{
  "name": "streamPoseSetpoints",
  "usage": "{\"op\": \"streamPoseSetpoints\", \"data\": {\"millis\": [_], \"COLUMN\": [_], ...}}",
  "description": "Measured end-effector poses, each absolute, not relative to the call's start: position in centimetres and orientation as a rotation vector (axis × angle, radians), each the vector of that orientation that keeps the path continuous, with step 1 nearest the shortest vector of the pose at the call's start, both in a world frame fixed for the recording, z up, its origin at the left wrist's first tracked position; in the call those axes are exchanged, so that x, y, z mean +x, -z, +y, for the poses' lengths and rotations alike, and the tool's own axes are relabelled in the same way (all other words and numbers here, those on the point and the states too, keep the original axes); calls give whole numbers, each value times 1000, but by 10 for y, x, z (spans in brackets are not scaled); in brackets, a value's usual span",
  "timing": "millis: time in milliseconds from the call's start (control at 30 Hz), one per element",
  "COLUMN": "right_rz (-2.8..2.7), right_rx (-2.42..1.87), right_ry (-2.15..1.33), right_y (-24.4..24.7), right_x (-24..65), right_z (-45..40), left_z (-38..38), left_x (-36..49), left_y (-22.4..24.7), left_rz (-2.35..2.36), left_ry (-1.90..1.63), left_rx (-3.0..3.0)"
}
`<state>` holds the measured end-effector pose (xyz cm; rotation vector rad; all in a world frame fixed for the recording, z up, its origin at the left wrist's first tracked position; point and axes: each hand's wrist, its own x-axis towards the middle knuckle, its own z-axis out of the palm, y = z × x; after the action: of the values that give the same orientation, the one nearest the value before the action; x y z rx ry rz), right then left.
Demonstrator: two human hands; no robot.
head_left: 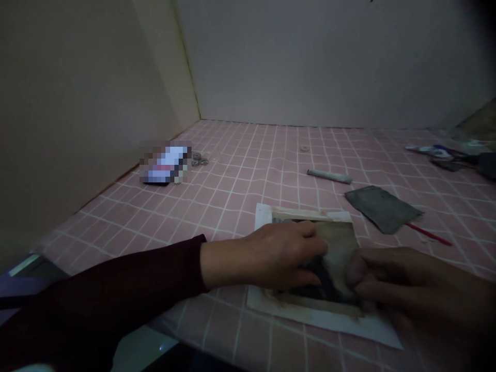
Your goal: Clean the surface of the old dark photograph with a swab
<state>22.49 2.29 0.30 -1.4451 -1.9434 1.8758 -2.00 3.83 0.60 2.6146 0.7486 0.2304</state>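
A dark picture (341, 243) with pale strips along its edges lies on a white sheet (329, 319) near the table's front. Across its left part rests my left hand (275, 253), fingers bent and pointing right; what lies under the fingertips is hidden. Over the picture's right edge is my right hand (411, 279), blurred, with thumb and fingers pressed together. Anything between those fingers is too blurred to make out. A dark grey cloth or paper piece (382, 206) lies behind my right hand, with a red stick (430, 235) beside it.
A pink checked cloth (232, 196) covers the table. A phone (166, 164) lies at the left by small rings (198, 159). Behind the picture are a grey roll (329, 176) and a tape ring (304, 148). Tubes and dark items (434, 151) lie far right.
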Motion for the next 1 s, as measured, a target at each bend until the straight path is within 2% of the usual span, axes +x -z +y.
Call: {"op": "streamPoseSetpoints", "data": {"millis": [267, 433, 633, 833, 1000], "right_rz": [-1993, -2020, -2043, -2073, -2027], "right_rx": [-1328, -1411, -1242, -1369, -1215], "right_ry": [-1873, -1879, -1903, -1842, -1925], "right_y": [-9, -18, -20, -26, -22], "right_x": [225, 233, 222, 228, 222], "right_z": [22, 24, 25, 24, 23], "left_z": [38, 37, 36, 37, 37], "left_x": [-19, -20, -19, -19, -20], "left_y": [-8, -9, -7, -7, -6], "left_rz": [781, 787, 803, 810, 825], "left_ry": [-220, -199, -217, -184, -189], "left_rx": [2593, 2576, 2546, 2539, 2545]}}
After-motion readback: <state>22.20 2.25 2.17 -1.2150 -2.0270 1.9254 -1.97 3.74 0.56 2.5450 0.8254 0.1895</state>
